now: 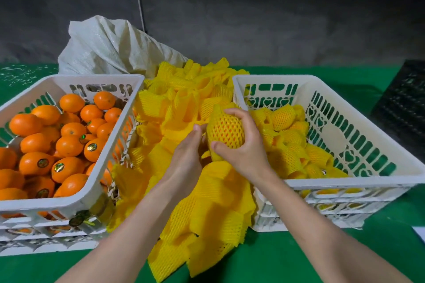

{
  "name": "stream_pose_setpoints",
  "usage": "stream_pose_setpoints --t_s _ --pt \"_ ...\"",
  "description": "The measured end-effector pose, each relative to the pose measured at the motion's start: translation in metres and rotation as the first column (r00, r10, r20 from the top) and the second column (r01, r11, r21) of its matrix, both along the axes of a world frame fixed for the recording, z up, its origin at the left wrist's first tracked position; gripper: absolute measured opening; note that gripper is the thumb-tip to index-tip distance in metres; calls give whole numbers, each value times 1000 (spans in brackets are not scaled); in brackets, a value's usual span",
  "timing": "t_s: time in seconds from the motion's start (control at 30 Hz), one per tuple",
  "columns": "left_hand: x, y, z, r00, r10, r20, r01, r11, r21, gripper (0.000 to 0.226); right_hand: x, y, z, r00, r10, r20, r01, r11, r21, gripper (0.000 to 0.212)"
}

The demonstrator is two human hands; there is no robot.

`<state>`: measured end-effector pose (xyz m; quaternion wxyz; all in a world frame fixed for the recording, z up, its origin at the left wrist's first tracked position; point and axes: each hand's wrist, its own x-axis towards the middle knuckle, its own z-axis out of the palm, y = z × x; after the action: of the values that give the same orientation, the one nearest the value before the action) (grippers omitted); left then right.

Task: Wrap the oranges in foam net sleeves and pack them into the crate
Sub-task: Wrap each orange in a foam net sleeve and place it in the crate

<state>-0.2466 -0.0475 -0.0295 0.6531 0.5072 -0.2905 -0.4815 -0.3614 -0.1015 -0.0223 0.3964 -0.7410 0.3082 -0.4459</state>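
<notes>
White slotted plastic crate (76, 202) at the left holds the bare, glossy oranges (69, 145). Several of them carry small round dark stickers (92, 147) with a gold mark, and the print is too small to read. Behind that crate slumps a pale woven sack (103, 48).

Between the two crates a loose heap of yellow foam net sleeves (213, 202) spills over the green table (299, 259) toward the person. Above the heap the left hand (187, 154) reaches in with its back to the camera and its thumb up. Its fingers lie against the near-left end of the sleeved orange (226, 132). The fingertips are hidden, so I cannot tell whether its grip pinches the net or only touches it.

The right hand (246, 154) has its grip clamped round that fruit, fingers over the top and thumb underneath. Orange skin shows through the stretched mesh. The sleeve's long axis runs roughly away from the person, with spare net sticking out at both ends.

The second white slotted crate (345, 182) lies just to the right of the held fruit, and its near-left corner is beside the right wrist. It already holds wrapped oranges (284, 117) along its left side, so the right hand looks the nearer one for the drop. No writing is readable on it, only heart-shaped cut-outs. A black lattice crate (404, 101) sits at the far right.
</notes>
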Motion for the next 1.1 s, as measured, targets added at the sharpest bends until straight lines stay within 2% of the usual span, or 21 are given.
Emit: stream_pose_setpoints --t_s 0.1,0.17,0.23,0.3,0.37,0.47,0.57,0.63,0.73,0.77,0.83,0.93,1.0,1.1 --pt "-23 -22 -4 999 21 28 -20 999 -29 17 -22 -43 8 987 -152 48 150 988 33 57" --pt "-38 -37 -4 988 -35 150 37 999 -12 23 -37 -78 9 964 -264 23 261 961 93 56" --pt "-51 -53 -5 939 -95 331 95 995 18 24 -52 -114 7 931 -348 -110 362 919 158 58" --pt "-61 -65 -5 860 -145 489 132 989 61 24 -64 -148 2 873 -366 -322 433 885 169 62" --pt "-65 -72 -7 816 -171 552 149 985 85 27 -72 -176 -4 785 -329 -525 463 875 144 71" --pt "-64 -75 -10 778 -173 604 143 985 98 30 -72 -201 -20 652 -270 -709 487 866 118 89" --pt "-60 -77 -11 792 -175 585 138 985 107 30 -62 -211 -39 637 -235 -734 475 870 134 94" --pt "-60 -76 -11 805 -177 567 141 984 107 29 -55 -212 -48 594 -171 -786 452 879 150 90" --pt "-61 -75 -13 831 -164 532 131 986 100 30 -48 -207 -52 410 -135 -902 415 908 52 72" --pt "-61 -75 -13 837 -160 523 127 987 99 30 -45 -203 -51 394 -157 -906 388 922 9 66" --pt "-62 -74 -13 846 -150 512 120 989 92 29 -36 -194 -46 463 -245 -852 332 939 -90 55" --pt "-64 -70 -10 853 -132 504 104 991 84 29 -20 -175 -27 717 -346 -605 218 936 -277 38" --pt "-62 -64 -7 867 -143 477 115 989 89 27 -9 -156 -11 842 -322 -432 168 919 -358 28" --pt "-47 -50 -4 927 -138 349 112 989 92 22 7 -120 9 943 -242 -230 126 895 -428 19"
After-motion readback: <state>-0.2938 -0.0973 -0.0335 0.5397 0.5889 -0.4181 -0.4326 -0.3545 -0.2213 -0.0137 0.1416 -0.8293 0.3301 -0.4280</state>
